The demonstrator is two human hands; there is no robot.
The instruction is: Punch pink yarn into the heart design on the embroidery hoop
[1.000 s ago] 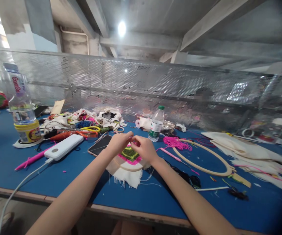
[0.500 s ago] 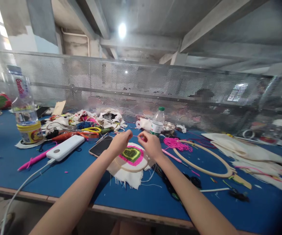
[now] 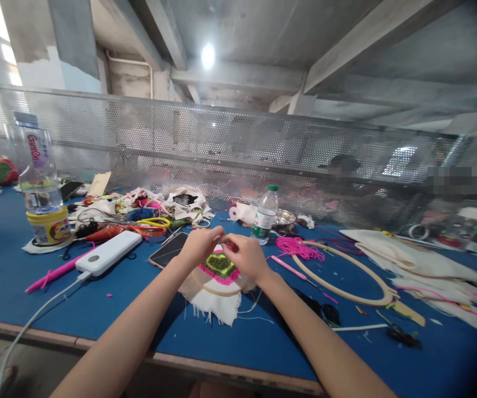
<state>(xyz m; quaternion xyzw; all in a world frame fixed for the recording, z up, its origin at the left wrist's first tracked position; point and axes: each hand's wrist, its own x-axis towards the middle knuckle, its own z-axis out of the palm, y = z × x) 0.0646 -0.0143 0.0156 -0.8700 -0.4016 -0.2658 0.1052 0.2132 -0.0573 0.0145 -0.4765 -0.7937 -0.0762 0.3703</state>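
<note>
My left hand (image 3: 205, 244) and my right hand (image 3: 244, 255) meet just above the far edge of a round embroidery hoop (image 3: 217, 289). The fingers of both are pinched closed. Whatever lies between the fingertips is too small to make out. Stretched in the hoop is white cloth (image 3: 215, 308) with a frayed near edge. A tufted yarn heart (image 3: 221, 266) in dark green and yellow-green with a bright pink border covers its middle. My right hand hides part of the hoop's right side.
Around the hoop lie a phone (image 3: 167, 250), a white power bank (image 3: 109, 253), a pink punch needle (image 3: 288, 267), pink yarn (image 3: 298, 249) and a larger bare hoop (image 3: 346, 301). Bottles (image 3: 264, 218) and cloth scraps (image 3: 186, 202) stand or lie behind. A perforated metal screen (image 3: 221, 149) closes the back.
My hands have come together; my right hand moved left and slightly down, closing the gap between the fingertips. The view has shifted slightly.
</note>
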